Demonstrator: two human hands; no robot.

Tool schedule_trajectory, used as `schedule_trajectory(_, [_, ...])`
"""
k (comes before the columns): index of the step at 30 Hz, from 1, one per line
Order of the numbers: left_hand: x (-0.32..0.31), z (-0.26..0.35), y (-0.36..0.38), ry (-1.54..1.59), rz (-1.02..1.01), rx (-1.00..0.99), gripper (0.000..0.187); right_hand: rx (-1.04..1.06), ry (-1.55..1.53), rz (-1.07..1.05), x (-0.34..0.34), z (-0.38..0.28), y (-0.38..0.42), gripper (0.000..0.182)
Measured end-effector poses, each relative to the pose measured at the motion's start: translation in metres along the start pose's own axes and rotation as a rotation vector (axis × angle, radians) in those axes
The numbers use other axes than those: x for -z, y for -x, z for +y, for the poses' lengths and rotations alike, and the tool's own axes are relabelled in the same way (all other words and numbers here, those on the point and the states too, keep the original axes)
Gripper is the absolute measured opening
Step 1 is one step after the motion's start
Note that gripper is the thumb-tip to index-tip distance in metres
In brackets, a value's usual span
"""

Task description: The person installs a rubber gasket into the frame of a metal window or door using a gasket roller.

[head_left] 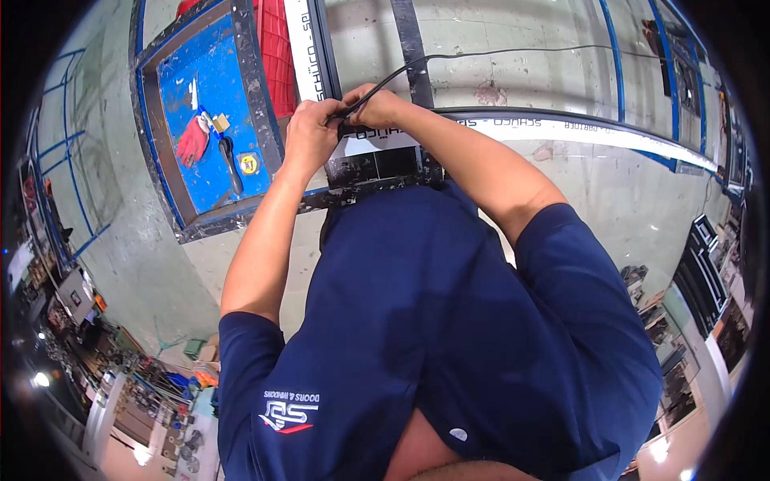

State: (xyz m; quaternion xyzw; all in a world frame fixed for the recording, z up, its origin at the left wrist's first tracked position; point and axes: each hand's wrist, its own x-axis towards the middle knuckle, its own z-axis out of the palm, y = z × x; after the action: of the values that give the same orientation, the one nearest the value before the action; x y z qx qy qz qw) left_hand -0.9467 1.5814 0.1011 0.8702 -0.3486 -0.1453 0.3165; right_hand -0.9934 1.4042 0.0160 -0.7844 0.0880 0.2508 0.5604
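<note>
A window frame of white-filmed, dark-edged profiles (pixel 513 127) forms a corner in front of me, with "SCHÜCO" printed on its film. At that corner, my left hand (pixel 311 132) is closed in a pinch on the end of a black rubber gasket (pixel 395 74). Close beside it, my right hand (pixel 375 108) also has its fingers closed around the gasket. The fingertips nearly meet and partly hide the strip and the corner. From the hands, the loose gasket rises in a curve and trails far to the right.
On the left, a blue-bottomed tray (pixel 196 68) in the bench holds a red glove (pixel 193 141), a black-handled tool (pixel 230 164) and a yellow tape measure (pixel 249 163). Red mesh (pixel 274 60) lies beside it. Blue metal rails (pixel 613 48) stand at the upper right.
</note>
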Motion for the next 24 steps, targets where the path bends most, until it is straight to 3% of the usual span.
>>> schedule_trajectory(6, [0.005, 0.008, -0.005, -0.005, -0.037, -0.051, 0.020, 0.049, 0.160, -0.015, -0.001, -0.012, 0.004, 0.038])
schedule_trajectory(11, [0.011, 0.008, -0.015, -0.049, -0.104, -0.010, 0.021, -0.026, 0.313, 0.106, -0.006, -0.020, 0.013, 0.039])
schedule_trajectory(17, [0.018, 0.003, -0.043, -0.227, -0.186, -0.127, 0.024, -0.187, 0.235, 0.065, -0.009, -0.018, 0.005, 0.032])
schedule_trajectory(21, [0.018, -0.005, -0.055, -0.227, -0.246, -0.155, 0.024, -0.094, 0.204, -0.015, -0.001, -0.007, 0.003, 0.030])
schedule_trajectory(24, [0.019, -0.005, -0.056, -0.210, -0.278, -0.163, 0.024, -0.074, -0.026, 0.072, 0.001, 0.003, 0.001, 0.032])
